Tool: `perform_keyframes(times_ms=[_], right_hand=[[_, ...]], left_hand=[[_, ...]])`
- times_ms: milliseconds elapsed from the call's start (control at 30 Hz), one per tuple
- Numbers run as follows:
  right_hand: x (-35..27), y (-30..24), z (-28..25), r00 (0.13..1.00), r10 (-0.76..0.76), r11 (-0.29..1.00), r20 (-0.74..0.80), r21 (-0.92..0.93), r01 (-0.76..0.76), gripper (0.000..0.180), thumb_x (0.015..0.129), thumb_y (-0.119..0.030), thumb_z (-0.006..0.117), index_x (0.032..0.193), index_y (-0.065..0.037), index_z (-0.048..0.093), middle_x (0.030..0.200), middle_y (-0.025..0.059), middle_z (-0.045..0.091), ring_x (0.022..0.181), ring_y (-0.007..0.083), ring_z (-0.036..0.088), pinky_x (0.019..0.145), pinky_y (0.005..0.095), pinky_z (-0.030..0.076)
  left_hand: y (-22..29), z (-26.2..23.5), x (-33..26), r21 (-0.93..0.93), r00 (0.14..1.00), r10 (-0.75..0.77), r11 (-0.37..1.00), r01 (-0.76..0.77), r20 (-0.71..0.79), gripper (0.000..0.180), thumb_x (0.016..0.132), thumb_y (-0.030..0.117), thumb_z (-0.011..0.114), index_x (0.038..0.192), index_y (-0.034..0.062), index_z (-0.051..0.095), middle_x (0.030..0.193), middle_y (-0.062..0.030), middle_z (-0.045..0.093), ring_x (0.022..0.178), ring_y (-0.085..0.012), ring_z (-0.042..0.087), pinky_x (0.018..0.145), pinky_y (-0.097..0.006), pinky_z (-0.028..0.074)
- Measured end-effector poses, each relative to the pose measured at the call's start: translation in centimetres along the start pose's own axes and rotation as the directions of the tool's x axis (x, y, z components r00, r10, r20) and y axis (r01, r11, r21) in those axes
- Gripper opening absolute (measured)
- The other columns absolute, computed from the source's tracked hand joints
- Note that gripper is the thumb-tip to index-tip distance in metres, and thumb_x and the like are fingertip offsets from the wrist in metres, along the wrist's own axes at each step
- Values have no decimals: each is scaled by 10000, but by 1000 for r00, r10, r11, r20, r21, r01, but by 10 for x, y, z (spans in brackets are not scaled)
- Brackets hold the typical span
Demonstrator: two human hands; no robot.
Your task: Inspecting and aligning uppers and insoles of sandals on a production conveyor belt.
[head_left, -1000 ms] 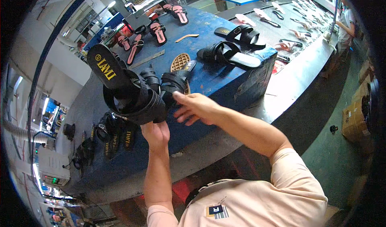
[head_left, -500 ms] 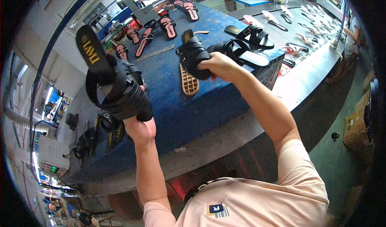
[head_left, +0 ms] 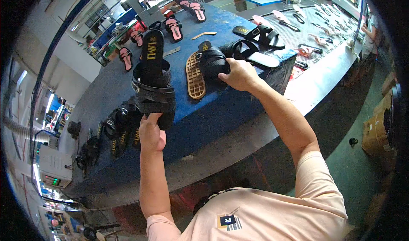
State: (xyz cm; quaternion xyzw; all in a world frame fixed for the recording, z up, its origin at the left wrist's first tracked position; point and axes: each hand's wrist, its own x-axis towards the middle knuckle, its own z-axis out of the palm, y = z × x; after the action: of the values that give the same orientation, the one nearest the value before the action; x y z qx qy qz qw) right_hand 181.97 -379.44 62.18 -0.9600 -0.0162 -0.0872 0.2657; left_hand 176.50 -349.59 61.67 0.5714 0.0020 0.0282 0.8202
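Note:
My left hand (head_left: 151,133) is closed around the toe end of a black strappy sandal (head_left: 154,81), raised above the near left of the table with its gold-lettered insole showing. Whether a second sandal is behind it, I cannot tell. My right hand (head_left: 242,74) grips another black sandal (head_left: 213,65) by its front, low over the middle of the table. Beside that sandal lies a tan sole with a grid pattern (head_left: 195,76). Right of it rests a black sandal with a pale sole (head_left: 263,59), and behind that another black sandal (head_left: 266,36).
The blue-topped table (head_left: 221,19) carries pink-and-black sandals (head_left: 173,29) at the back and several black sandals (head_left: 115,130) at the near left. A curved tan strip (head_left: 203,35) lies behind the sole. On the right, a conveyor (head_left: 294,34) holds many shoe parts.
My left hand has swung right with its sandal, which is now more upright. The sandal in my right hand has shifted slightly right and down, uncovering more of the tan sole.

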Motion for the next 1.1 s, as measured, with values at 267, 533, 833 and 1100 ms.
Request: perform_keyframes(times_ms=[267,533,833,1100], right_hand=[[-37,-35,-1,997,-50,896,-63,437,73,486,746,-399,710,993,16,654,800,192,667,743,277,674,684,360,524],[-70,-73,34,898,-252,603,361,784,-146,622,853,-415,645,1288,-1,482,926,61,641,795,118,594,596,250,479],[-93,-82,30,887,-360,473,290,876,-94,494,796,-233,711,1159,41,517,1003,73,624,912,134,589,839,285,484],[-73,-67,22,990,-138,183,-42,981,67,377,778,-113,673,1102,17,533,990,70,616,867,143,587,779,279,486]], left_hand=[[1,-12,-14,-257,910,-94,943,212,404,456,859,252,595,1254,37,519,1209,-167,568,1041,-344,598,774,-465,553],[-15,-12,-26,-20,881,-131,987,158,454,484,867,307,566,1248,16,505,1125,-180,611,945,-330,652,677,-377,599],[-26,2,-36,413,949,-1,901,-136,314,183,820,187,666,893,19,664,707,17,606,638,-77,528,544,-266,424],[27,13,-32,681,959,228,677,-279,166,246,831,252,667,751,19,658,655,-13,603,589,-101,528,550,-267,432]])
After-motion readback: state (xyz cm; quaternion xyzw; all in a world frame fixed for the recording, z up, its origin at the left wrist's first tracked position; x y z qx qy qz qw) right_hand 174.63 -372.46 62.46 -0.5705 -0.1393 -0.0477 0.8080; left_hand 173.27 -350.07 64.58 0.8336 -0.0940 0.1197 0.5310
